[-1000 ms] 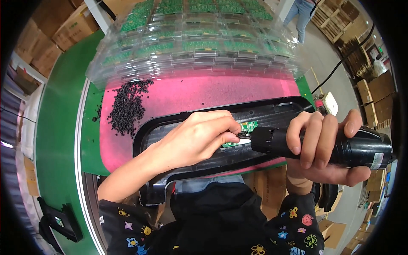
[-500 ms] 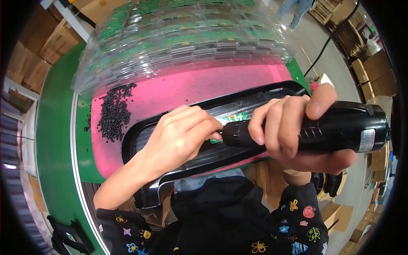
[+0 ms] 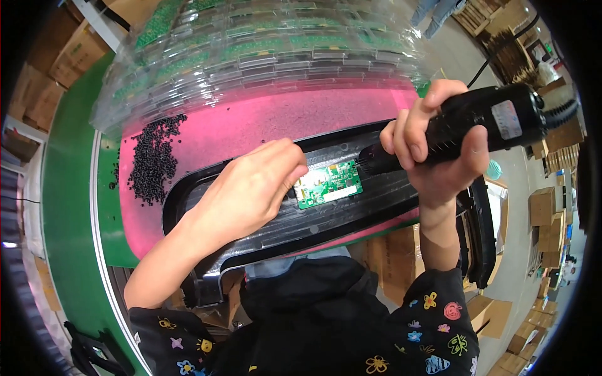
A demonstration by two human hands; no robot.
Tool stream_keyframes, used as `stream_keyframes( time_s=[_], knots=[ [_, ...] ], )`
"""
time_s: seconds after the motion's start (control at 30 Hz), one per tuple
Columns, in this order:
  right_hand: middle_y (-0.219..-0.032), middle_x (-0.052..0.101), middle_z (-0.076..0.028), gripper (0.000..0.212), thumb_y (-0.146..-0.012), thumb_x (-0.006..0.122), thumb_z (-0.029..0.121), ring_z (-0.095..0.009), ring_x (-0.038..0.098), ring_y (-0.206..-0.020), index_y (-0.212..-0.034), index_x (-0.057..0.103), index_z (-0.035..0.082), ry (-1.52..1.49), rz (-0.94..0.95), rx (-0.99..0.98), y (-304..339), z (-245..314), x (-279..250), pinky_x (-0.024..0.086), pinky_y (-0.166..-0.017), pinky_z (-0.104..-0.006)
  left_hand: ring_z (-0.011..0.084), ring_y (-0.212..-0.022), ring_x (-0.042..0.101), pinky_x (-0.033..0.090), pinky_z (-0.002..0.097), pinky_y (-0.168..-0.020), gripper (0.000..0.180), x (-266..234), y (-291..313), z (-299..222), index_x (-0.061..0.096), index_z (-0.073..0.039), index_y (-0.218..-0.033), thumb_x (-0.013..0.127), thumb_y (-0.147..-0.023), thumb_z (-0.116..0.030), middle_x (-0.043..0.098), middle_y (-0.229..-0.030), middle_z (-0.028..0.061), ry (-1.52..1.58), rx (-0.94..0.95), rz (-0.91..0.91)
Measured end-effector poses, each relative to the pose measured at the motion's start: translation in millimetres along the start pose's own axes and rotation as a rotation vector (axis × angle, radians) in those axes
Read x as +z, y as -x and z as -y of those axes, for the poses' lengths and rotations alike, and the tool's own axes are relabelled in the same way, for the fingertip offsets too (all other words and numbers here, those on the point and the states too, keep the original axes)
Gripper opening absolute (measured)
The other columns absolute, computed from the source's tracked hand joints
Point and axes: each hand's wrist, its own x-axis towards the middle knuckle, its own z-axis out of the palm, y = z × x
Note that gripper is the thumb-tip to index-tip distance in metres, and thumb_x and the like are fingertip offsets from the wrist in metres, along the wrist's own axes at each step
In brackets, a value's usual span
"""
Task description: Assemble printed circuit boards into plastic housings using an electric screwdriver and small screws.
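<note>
My right hand point(image 3: 433, 147) is wrapped around a black electric screwdriver point(image 3: 486, 122), whose cable leaves its rear end. The screwdriver's nose points left, close to the upper right corner of a green circuit board point(image 3: 329, 185). That board lies inside a long black plastic housing point(image 3: 295, 232). Over the housing's left half, my left hand point(image 3: 248, 185) has its fingers curled and pressed together at the board's left edge. Whatever those fingers may hold is hidden.
A pile of small black screws point(image 3: 153, 163) lies on the pink mat point(image 3: 251, 116) to the left. Behind it rise stacked clear plastic trays point(image 3: 263, 56) with green boards. Cardboard boxes point(image 3: 395, 260) stand below the table edge. A person's legs point(image 3: 436, 15) show far right.
The screwdriver has swung up and to the right, away from my left fingers, uncovering the circuit board. My left hand has drawn slightly left and up.
</note>
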Motion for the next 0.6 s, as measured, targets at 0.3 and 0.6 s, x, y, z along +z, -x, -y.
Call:
stream_keyframes(
  time_s=[0.3,0.6],
  knots=[
    [-0.055,0.043,0.0,0.056,-0.091,0.05,0.06,-0.011,0.038,-0.042,-0.108,0.047,0.007,0.036,0.029,0.023,-2,-13,-6,0.038,-0.05,-0.0311,0.0291,-0.077,0.064,0.051,0.0385,-0.069,0.012,5,2,5,0.061,-0.001,-0.089,0.069,-0.083,-0.008,0.064,-0.079,0.0092,0.065,0.112,0.156],
    [-0.055,0.043,0.001,0.055,-0.09,0.053,0.058,-0.009,0.038,-0.041,-0.103,0.046,0.005,0.054,0.143,0.1,-12,-18,-1,0.034,-0.045,-0.0262,0.0271,-0.077,0.069,0.054,0.0368,-0.07,0.015,3,9,3,0.068,-0.002,-0.094,0.069,-0.079,-0.005,0.07,-0.082,0.0102,-0.071,0.034,0.253]
  ],
)
